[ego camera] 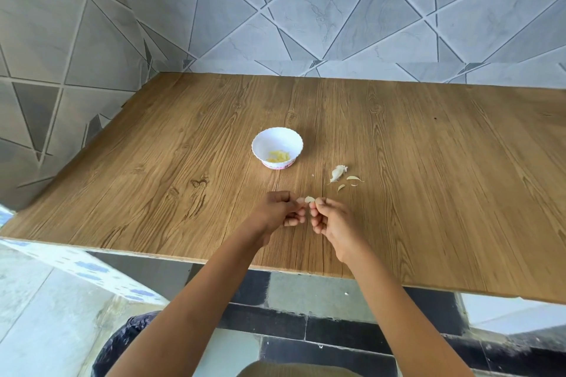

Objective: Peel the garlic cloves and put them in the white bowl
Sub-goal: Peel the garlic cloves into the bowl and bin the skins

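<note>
A small white bowl [277, 147] with a scalloped rim stands on the wooden table [153, 162]; several peeled yellowish cloves [279, 156] lie in its bottom. My left hand [280, 211] and my right hand [329, 219] meet just above the table near its front edge, and both pinch one pale garlic clove [308, 199] between their fingertips. To the right of the bowl lies an unpeeled piece of garlic [337, 172], with loose bits of skin [353, 178] beside it.
Grey tiled walls close the table at the back and on the left. The table's front edge runs below my wrists, with a tiled floor under it. A tiny skin flake [312, 175] lies between bowl and garlic.
</note>
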The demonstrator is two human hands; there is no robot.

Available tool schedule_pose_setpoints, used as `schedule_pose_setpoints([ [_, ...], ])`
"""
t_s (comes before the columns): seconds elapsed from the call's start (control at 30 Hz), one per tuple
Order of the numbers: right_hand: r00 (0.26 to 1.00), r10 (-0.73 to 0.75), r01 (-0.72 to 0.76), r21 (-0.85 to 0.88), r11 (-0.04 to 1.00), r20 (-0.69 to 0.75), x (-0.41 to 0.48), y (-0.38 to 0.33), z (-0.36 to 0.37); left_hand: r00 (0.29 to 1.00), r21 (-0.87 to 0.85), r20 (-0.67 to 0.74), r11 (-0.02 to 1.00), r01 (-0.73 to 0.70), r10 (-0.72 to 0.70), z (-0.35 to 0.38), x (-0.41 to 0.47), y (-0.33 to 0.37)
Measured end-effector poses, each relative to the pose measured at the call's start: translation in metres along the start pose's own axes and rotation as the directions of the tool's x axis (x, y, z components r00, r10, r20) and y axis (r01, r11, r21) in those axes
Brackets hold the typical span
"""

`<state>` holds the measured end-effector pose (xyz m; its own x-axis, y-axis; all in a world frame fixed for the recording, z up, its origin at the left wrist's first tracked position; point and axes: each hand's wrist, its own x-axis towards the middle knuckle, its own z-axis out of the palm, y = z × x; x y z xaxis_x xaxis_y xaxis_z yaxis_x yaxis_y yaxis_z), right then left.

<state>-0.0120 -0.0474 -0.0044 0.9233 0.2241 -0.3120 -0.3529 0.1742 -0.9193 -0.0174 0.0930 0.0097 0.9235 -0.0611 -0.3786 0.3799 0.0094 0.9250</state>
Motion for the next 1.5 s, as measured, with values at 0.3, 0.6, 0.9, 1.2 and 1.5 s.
schedule_pose_setpoints([
  [0.3, 0.639, -0.761, 0.442, -0.864, 0.242, 0.114, 0.012, 0.029, -0.007, 0.909, 0.353, -0.313, 0.922, -0.156, 0.274, 0.008, -0.001, -0.011],
  [0.6, 0.995, 0.074, -0.073, 0.016, 0.997, -0.063, 0.005, 0.007, 0.006, 0.98, 0.011, -0.188, 0.998, -0.06, 0.061, 0.006, -0.003, -0.014],
  [0.9, 0.977, -0.205, 0.175, -0.311, 0.934, -0.063, 0.001, 0.011, -0.003, 0.963, -0.022, -0.266, 0.999, -0.037, 0.03, 0.005, -0.003, -0.013],
  [1.2, 0.659, -0.716, 0.442, -0.889, 0.12, 0.231, 0.014, 0.019, -0.013, 0.947, 0.208, -0.289, 0.975, -0.079, 0.139, 0.007, -0.004, -0.008],
  [1.5, 0.937, -0.347, 0.28, -0.513, 0.811, -0.037, 0.007, 0.021, -0.01, 0.983, 0.079, -0.172, 0.995, -0.052, 0.065, 0.001, -0.011, -0.016],
])
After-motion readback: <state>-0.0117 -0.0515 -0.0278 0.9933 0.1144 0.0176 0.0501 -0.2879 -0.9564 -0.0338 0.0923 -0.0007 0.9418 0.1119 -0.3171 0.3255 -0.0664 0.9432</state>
